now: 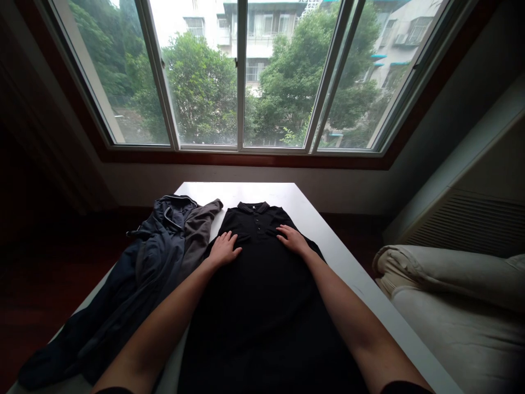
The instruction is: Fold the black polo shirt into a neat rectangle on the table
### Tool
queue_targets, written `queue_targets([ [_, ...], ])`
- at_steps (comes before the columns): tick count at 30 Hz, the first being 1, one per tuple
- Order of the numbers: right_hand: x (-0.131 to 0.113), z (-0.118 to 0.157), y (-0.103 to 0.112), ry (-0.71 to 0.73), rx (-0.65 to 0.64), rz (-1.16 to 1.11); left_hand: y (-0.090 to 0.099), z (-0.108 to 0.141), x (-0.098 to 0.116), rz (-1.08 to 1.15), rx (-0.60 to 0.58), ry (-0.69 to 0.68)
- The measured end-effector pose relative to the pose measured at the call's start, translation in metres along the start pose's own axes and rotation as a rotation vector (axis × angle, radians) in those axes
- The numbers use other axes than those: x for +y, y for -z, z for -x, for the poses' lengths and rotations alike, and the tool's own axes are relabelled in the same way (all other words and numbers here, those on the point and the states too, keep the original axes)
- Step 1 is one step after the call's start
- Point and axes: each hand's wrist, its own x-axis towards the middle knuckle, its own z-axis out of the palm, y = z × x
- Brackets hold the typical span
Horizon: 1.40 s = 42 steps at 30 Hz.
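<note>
A black collared shirt (262, 295) lies spread out, front side up, with its collar toward the window and a few buttons showing below it. My left hand (223, 249) rests flat on the shirt's left chest area near the sleeve, fingers apart. On the other side, my right hand (292, 239) lies on the upper right of the shirt, its fingers spread and pointing inward. Neither hand grips the fabric. The shirt's lower end runs out of view at the bottom.
The white table (328, 257) stands below a wide window (240, 76). Dark blue and grey clothes (159, 262) lie heaped along its left side, partly over the edge. At the right are a beige sofa (455, 306) and a slatted unit (471, 219).
</note>
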Motion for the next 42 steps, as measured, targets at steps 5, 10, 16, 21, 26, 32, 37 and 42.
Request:
queue_targets([
  [5, -0.001, 0.001, 0.003, -0.010, 0.011, -0.003, 0.008, -0.029, 0.020, 0.024, 0.076, -0.031],
  [10, -0.001, 0.002, 0.004, -0.023, 0.001, -0.014, 0.007, -0.073, 0.024, 0.039, 0.084, -0.009],
  [16, 0.002, 0.001, 0.002, -0.030, -0.003, -0.011, -0.012, -0.105, 0.009, 0.056, 0.056, 0.092],
  [21, 0.002, 0.001, 0.002, -0.028, -0.006, -0.011, -0.027, -0.114, -0.003, 0.032, 0.025, 0.181],
  [26, 0.003, 0.002, 0.001, -0.040, -0.011, -0.019, -0.028, -0.117, -0.015, -0.010, 0.027, 0.233],
  [32, 0.007, 0.000, -0.001, -0.032, -0.013, -0.005, -0.025, -0.117, -0.019, -0.045, 0.051, 0.293],
  [37, 0.009, 0.000, -0.002, -0.027, -0.010, -0.010, -0.019, -0.117, -0.028, -0.062, 0.067, 0.362],
  [42, 0.007, -0.001, -0.001, -0.033, -0.009, -0.013, -0.019, -0.116, -0.031, -0.078, 0.093, 0.386],
])
